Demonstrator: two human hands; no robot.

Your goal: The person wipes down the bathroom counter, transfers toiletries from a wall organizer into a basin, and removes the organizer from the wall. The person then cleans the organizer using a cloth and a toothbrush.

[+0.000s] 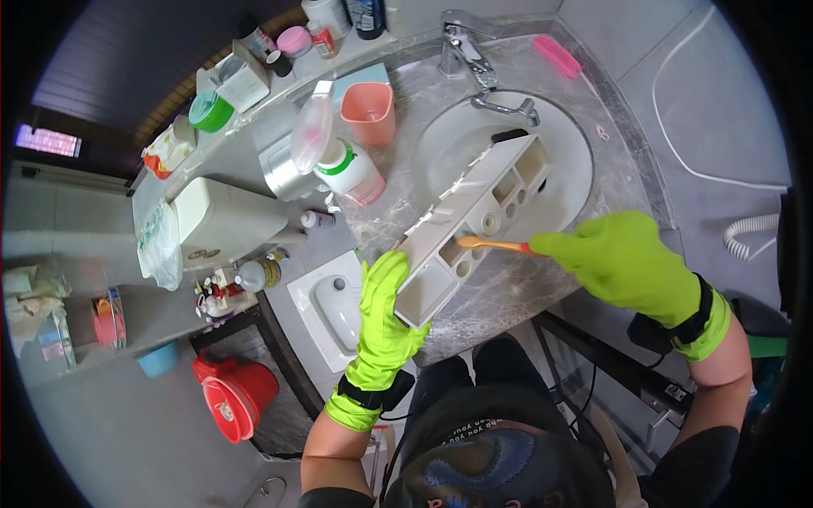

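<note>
A long white plastic holder (474,216) with several square and round openings lies tilted over the white sink basin (440,140). My left hand (385,317), in a green rubber glove, grips the holder's near end. A green glove also covers my right hand (622,262), which holds an orange-handled brush (495,245). The brush head rests against the holder's openings near its middle.
A chrome faucet (470,55) stands behind the basin on the marble counter (508,288). A pink cup (370,110), spray bottle (339,161) and several bottles crowd the left of the counter. A squat toilet pan (330,309) and a red bucket (237,394) sit on the floor at left.
</note>
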